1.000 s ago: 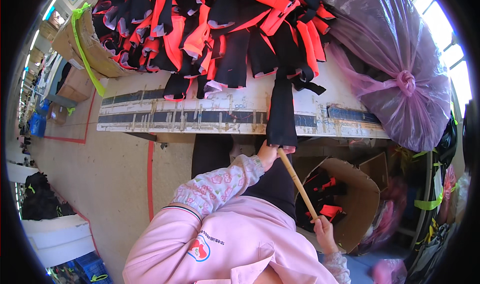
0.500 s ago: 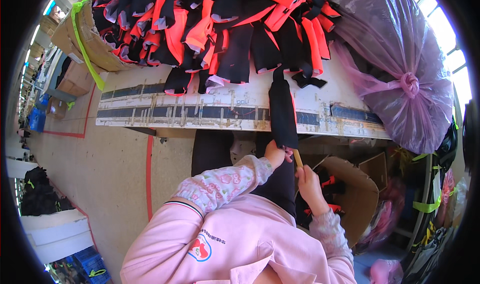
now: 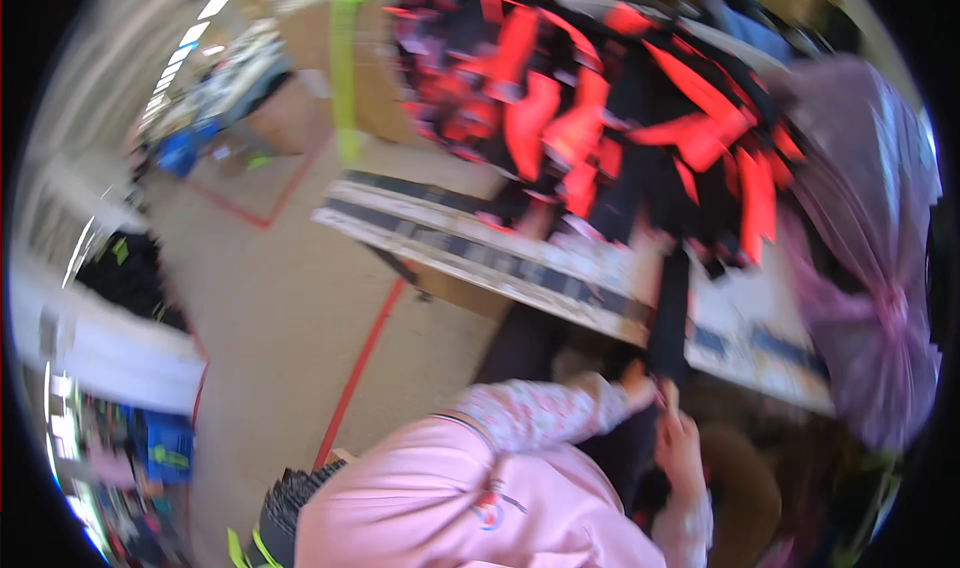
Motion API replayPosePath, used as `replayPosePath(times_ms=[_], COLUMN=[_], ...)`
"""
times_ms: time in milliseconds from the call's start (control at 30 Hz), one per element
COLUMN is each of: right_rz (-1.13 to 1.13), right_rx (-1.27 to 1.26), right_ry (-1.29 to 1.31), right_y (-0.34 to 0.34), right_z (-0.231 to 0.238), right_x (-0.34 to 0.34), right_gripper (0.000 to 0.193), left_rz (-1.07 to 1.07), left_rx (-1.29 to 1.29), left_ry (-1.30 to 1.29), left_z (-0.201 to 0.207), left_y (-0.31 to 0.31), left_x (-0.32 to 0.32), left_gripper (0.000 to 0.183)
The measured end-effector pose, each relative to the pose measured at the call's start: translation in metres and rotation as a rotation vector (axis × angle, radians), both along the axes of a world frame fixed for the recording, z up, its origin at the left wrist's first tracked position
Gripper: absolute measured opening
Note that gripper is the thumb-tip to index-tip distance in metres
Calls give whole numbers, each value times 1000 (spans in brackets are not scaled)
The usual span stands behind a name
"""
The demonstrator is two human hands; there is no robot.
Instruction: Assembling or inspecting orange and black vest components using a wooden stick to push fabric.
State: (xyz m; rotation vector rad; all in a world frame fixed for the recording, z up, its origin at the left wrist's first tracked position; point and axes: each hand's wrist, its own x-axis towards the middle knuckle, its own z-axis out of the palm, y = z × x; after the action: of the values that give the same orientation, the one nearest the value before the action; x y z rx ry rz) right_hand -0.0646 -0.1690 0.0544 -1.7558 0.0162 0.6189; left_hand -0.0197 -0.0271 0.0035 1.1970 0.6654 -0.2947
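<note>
The picture is blurred by motion. A long black fabric piece (image 3: 668,308) hangs over the front edge of the work table (image 3: 520,258). My left hand (image 3: 636,384) grips its lower end just below the table edge. My right hand (image 3: 678,442) is closed right beside it, touching the same end; whether the thin wooden stick is still in it cannot be made out. A heap of black and red-orange fabric pieces (image 3: 590,108) covers the table top behind.
A large tied purple plastic bag (image 3: 870,248) rests on the table's right end. A cardboard box with a green strap (image 3: 345,68) stands at the far left of the table. A brown cardboard box (image 3: 745,493) sits below my hands. Red tape lines (image 3: 360,358) cross the floor.
My right hand rose from the box below, carrying a wooden stick, and joined my left hand at the black piece's lower end. The view has swung left and turned blurry.
</note>
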Motion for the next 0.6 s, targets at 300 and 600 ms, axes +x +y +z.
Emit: replayPosePath(times_ms=[300,600], right_rz=[-178,-440], right_rx=[183,518], right_ry=[384,660], right_y=[-7,52], right_z=[74,89], right_x=[-105,-55], right_gripper=[24,22], left_rz=[82,144], left_rx=[-401,-393], left_ry=[-311,-260], left_z=[-47,-12], left_y=[-16,-18], left_x=[12,13], left_gripper=[24,27])
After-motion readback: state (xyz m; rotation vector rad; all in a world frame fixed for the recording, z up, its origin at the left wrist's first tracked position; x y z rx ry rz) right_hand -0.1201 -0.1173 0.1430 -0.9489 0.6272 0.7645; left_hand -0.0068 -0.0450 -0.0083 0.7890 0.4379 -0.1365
